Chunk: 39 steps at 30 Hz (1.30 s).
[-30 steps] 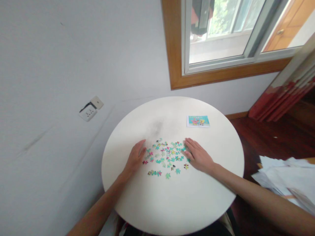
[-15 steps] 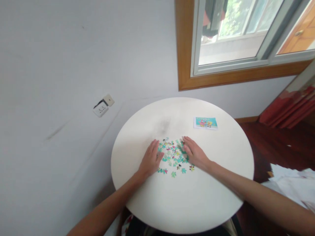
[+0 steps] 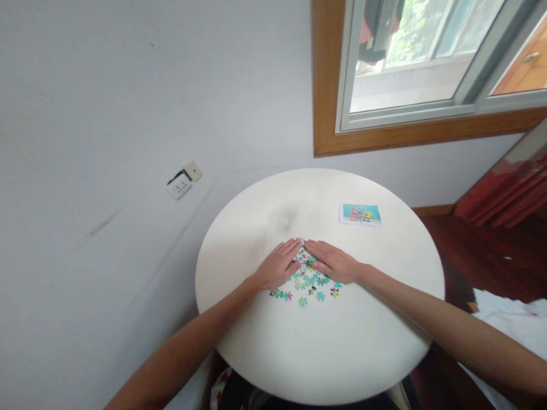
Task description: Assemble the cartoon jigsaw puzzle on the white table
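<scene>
Small jigsaw puzzle pieces, mostly turquoise and green with bits of pink and yellow, lie in a loose pile on the round white table. My left hand rests over the left side of the pile, palm down, fingers stretched out and thumb apart. From the right, my right hand covers more pieces in the same flat way. The fingertips of both hands almost meet at the pile's far end. Some pieces are hidden under the palms; neither hand grips anything.
A picture card with cartoon figures on turquoise lies at the table's far right. Behind the table is a white wall with a socket and a wood-framed window. White papers and a red curtain are at right.
Both hands have moved inward over the puzzle pieces, from the pile's two sides until their fingertips nearly touch. More pieces are now covered. The view has shifted slightly.
</scene>
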{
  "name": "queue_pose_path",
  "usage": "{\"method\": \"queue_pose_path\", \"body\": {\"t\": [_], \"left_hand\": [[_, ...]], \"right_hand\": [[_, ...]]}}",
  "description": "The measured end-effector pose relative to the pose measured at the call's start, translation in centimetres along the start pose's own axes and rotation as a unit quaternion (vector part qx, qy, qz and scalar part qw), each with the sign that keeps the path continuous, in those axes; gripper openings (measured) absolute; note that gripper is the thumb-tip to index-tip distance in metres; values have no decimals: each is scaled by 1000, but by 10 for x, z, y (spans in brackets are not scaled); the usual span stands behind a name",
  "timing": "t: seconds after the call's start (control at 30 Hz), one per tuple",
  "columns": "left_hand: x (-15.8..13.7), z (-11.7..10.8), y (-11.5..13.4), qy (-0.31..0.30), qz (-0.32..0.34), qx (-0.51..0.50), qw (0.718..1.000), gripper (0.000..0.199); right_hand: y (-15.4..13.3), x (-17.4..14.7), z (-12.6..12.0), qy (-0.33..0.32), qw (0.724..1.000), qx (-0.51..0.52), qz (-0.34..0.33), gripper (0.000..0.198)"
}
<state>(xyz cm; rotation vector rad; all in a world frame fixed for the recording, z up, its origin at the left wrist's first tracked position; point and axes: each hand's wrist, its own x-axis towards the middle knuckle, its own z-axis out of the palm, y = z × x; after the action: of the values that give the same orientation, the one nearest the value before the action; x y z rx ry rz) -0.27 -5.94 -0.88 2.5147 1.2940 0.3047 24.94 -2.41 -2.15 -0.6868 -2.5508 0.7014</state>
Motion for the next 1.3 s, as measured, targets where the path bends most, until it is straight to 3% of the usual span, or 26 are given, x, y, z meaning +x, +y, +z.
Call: {"method": "queue_pose_path", "body": {"t": [0.1,0.23,0.37,0.63,0.77,0.87,1.0,1.07,1.17,1.3], "left_hand": [[0,-4,-3,12,3,-50,999,62],[-3,-10,-31,52,-64,-70,994,67],[8,-11,-49,23,-63,-32,997,69],[38,-10,-4,-66,92,-60,992,57],[36,-14,-8,-47,52,-130,989,63],[24,-15,-23,-1,2,-143,990,71],[-16,-11,-33,46,-66,-85,993,74],[-41,-5,-28,72,-89,-43,993,71],[-68,5,-12,60,-83,40,994,69],[-73,14,4,55,-81,87,991,68]], "right_hand": [[9,-12,-5,60,996,44,57,61],[24,-31,-15,151,976,48,153,57],[23,-42,-20,145,975,4,171,57],[13,-47,-14,132,979,-16,155,55],[15,-50,-17,200,958,39,199,53],[18,-51,-20,245,940,69,229,53],[19,-50,-20,266,930,74,242,54],[19,-50,-18,265,930,69,244,54],[22,-48,-12,268,930,47,246,54],[29,-40,-6,272,932,7,241,53]]}}
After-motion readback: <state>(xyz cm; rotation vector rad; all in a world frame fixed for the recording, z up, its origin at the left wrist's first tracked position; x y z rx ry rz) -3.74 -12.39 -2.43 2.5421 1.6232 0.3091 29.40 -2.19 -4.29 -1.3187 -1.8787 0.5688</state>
